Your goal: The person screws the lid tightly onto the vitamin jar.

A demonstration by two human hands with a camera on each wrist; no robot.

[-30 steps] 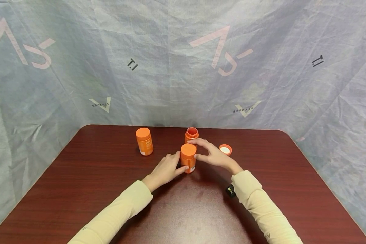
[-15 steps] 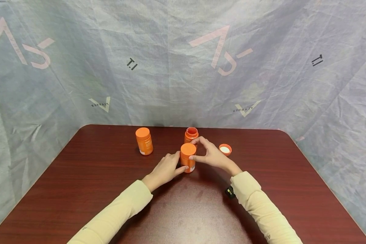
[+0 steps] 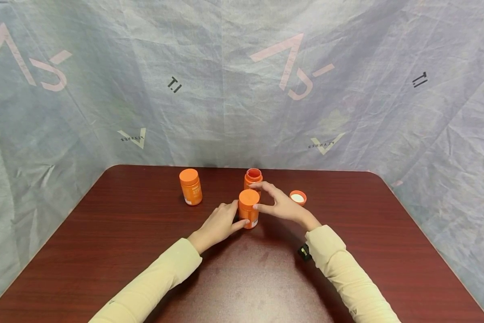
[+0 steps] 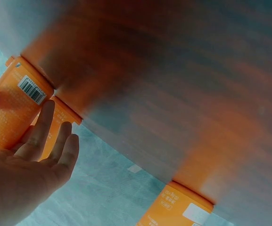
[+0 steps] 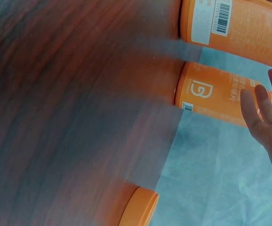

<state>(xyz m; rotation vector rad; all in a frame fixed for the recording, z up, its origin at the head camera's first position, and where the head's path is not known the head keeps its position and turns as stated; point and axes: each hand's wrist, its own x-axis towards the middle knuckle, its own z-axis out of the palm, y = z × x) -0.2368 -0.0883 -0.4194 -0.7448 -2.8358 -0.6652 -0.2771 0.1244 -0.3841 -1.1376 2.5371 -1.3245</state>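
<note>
An orange bottle (image 3: 249,215) with its lid (image 3: 249,198) on stands upright on the table before me. My left hand (image 3: 219,225) grips its body from the left, thumb across the front and fingers round the back. From the right, my right hand (image 3: 284,206) holds the lid, thumb at its front edge and forefinger arched behind. In the left wrist view the bottle's barcode side (image 4: 18,108) faces the camera within the left hand. Directly behind stands an uncapped orange bottle (image 3: 253,177), partly hidden; in the right wrist view several right fingers (image 5: 263,113) overlap its upper part.
A second capped orange bottle (image 3: 191,188) stands at the back left. To the right, a loose orange lid (image 3: 298,198) lies with its white inside up. The dark red table (image 3: 104,251) ends at a grey cloth backdrop (image 3: 225,89).
The right thumb slid left across the front of the lid, then back slightly right, with the forefinger shifting behind. The left hand and the bottle have stayed in place.
</note>
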